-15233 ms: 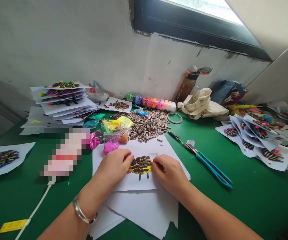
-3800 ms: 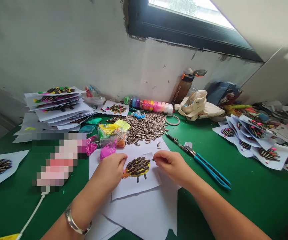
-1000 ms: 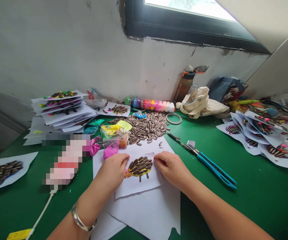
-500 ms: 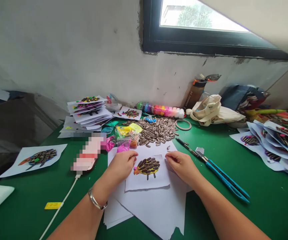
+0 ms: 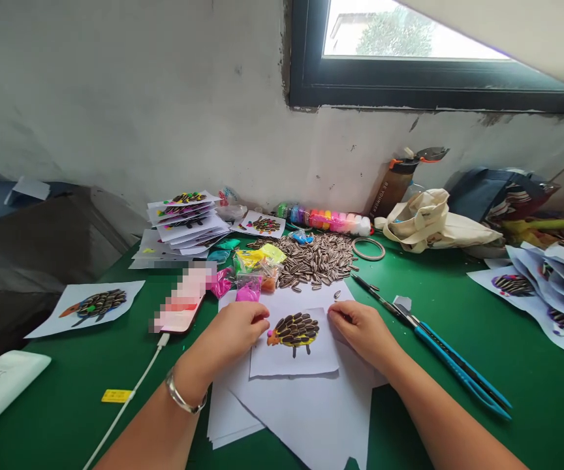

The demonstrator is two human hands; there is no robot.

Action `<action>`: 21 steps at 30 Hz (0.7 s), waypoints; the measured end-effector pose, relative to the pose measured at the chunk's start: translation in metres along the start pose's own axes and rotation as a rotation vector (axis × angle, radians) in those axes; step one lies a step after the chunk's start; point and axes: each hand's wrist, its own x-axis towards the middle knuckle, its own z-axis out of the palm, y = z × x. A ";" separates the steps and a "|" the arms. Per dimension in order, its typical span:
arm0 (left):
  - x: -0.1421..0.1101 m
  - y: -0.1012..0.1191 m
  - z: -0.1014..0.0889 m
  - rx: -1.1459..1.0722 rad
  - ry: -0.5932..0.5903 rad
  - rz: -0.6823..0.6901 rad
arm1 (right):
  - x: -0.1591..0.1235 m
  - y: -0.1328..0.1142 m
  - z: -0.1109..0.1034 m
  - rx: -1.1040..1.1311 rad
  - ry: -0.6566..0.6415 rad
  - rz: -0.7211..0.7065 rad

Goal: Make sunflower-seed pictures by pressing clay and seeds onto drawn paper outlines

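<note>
A small white sheet of paper lies in front of me, bearing a hedgehog picture of overlapping sunflower seeds on yellow clay. It has an orange clay face, a pink ball at the nose and two dark legs. My left hand, a silver bracelet at its wrist, is closed with thumb and forefinger pinched on the sheet's upper left edge. At the upper right edge, my right hand pinches the sheet likewise, its lower fingers curled. Larger white sheets lie underneath. A loose seed rests just beyond my right hand.
Behind the sheets sit a sunflower seed heap and bagged clay. Blue-handled tweezers lie right; a phone with a cable lies left. Finished pictures are stacked left and right. A bottle leans at the wall.
My view has swung left. My hands have drawn apart from the hedgehog to the sheet's edges, uncovering its face. The dark bit in my right fingers 3.8 seconds ago is no longer visible.
</note>
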 end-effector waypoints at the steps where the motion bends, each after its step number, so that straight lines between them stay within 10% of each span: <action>1: -0.001 0.001 0.000 0.013 -0.022 0.005 | 0.001 0.001 0.000 0.009 0.001 0.002; 21: 0.003 0.004 0.004 0.001 -0.115 0.048 | 0.004 0.002 -0.004 0.042 -0.046 0.011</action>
